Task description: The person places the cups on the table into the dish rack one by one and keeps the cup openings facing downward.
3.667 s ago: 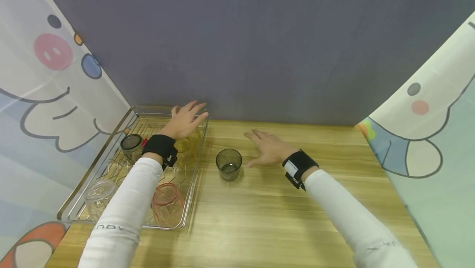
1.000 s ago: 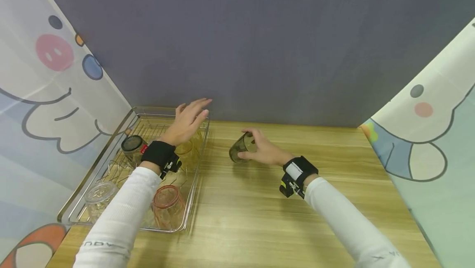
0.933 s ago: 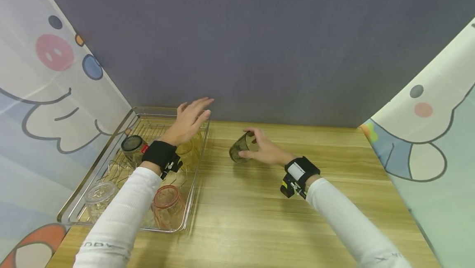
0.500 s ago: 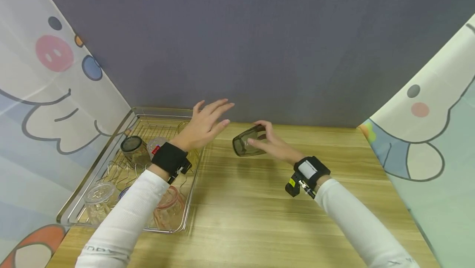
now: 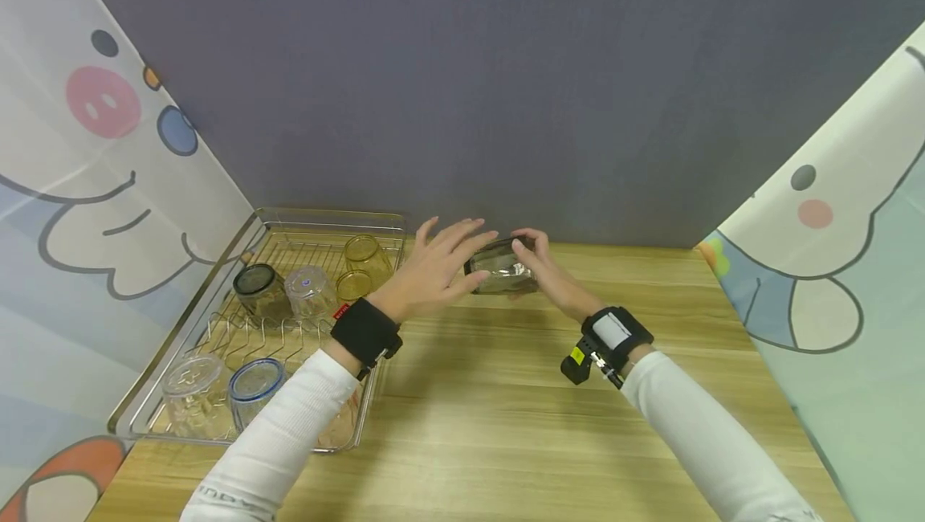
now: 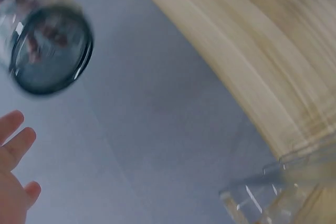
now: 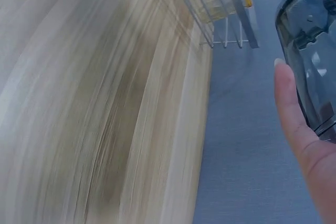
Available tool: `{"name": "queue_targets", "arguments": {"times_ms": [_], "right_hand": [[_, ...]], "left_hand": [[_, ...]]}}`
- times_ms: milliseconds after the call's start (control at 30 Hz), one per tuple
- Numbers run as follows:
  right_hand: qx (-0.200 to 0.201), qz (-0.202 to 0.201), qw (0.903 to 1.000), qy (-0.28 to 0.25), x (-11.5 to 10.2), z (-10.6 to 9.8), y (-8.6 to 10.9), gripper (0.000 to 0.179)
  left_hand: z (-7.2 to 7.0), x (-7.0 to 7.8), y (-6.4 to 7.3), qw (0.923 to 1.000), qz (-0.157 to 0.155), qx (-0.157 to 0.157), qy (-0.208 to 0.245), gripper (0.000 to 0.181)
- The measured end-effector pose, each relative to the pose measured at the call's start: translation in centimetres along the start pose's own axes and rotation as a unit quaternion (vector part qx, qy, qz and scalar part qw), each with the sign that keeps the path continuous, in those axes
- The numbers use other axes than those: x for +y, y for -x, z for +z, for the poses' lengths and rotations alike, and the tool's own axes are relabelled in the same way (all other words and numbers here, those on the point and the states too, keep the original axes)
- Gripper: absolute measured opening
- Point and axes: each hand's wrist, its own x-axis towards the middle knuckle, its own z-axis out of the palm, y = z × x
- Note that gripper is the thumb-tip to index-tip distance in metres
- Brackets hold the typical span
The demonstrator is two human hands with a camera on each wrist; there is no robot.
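My right hand (image 5: 552, 271) grips a dark grey glass (image 5: 499, 267) near its rim end, holding it tipped on its side above the table. In the right wrist view the thumb lies along the wall of the glass (image 7: 314, 51). My left hand (image 5: 431, 269) has its fingers spread, close to the base of the glass in the head view. A gap shows between the left fingertips and the glass base (image 6: 52, 51) in the left wrist view.
A wire drying rack (image 5: 368, 393) stands at the left, holding upturned tumblers: a dark one (image 5: 263, 297), clear ones (image 5: 311, 293), yellow ones (image 5: 368, 258), a blue-rimmed one (image 5: 254, 389) and a pink one (image 5: 340, 426). A grey wall (image 5: 462, 88) rises behind the wooden table (image 5: 491, 409).
My right hand has taken hold of the dark glass, lifted it off the table and tipped it sideways, base to the left. My left hand has moved right from over the rack towards it.
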Motion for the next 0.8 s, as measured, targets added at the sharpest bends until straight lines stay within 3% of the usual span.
{"name": "queue_targets", "arguments": {"times_ms": [300, 633, 800], "right_hand": [[-0.001, -0.008, 0.9985, -0.055, 0.3, -0.1, 0.3, 0.066], [-0.001, -0.014, 0.9963, -0.085, 0.6, -0.5, 0.5, 0.068], [-0.006, -0.011, 0.9954, -0.095, 0.5, -0.2, 0.6, 0.064]], "left_hand": [[2.2, 1.5, -0.3, 0.9998, -0.004, -0.011, 0.014, 0.087], [3.9, 1.8, -1.2, 0.9984, 0.004, 0.025, 0.051, 0.074], [4.1, 2.1, -1.1, 0.993, -0.022, 0.048, 0.105, 0.07]]}}
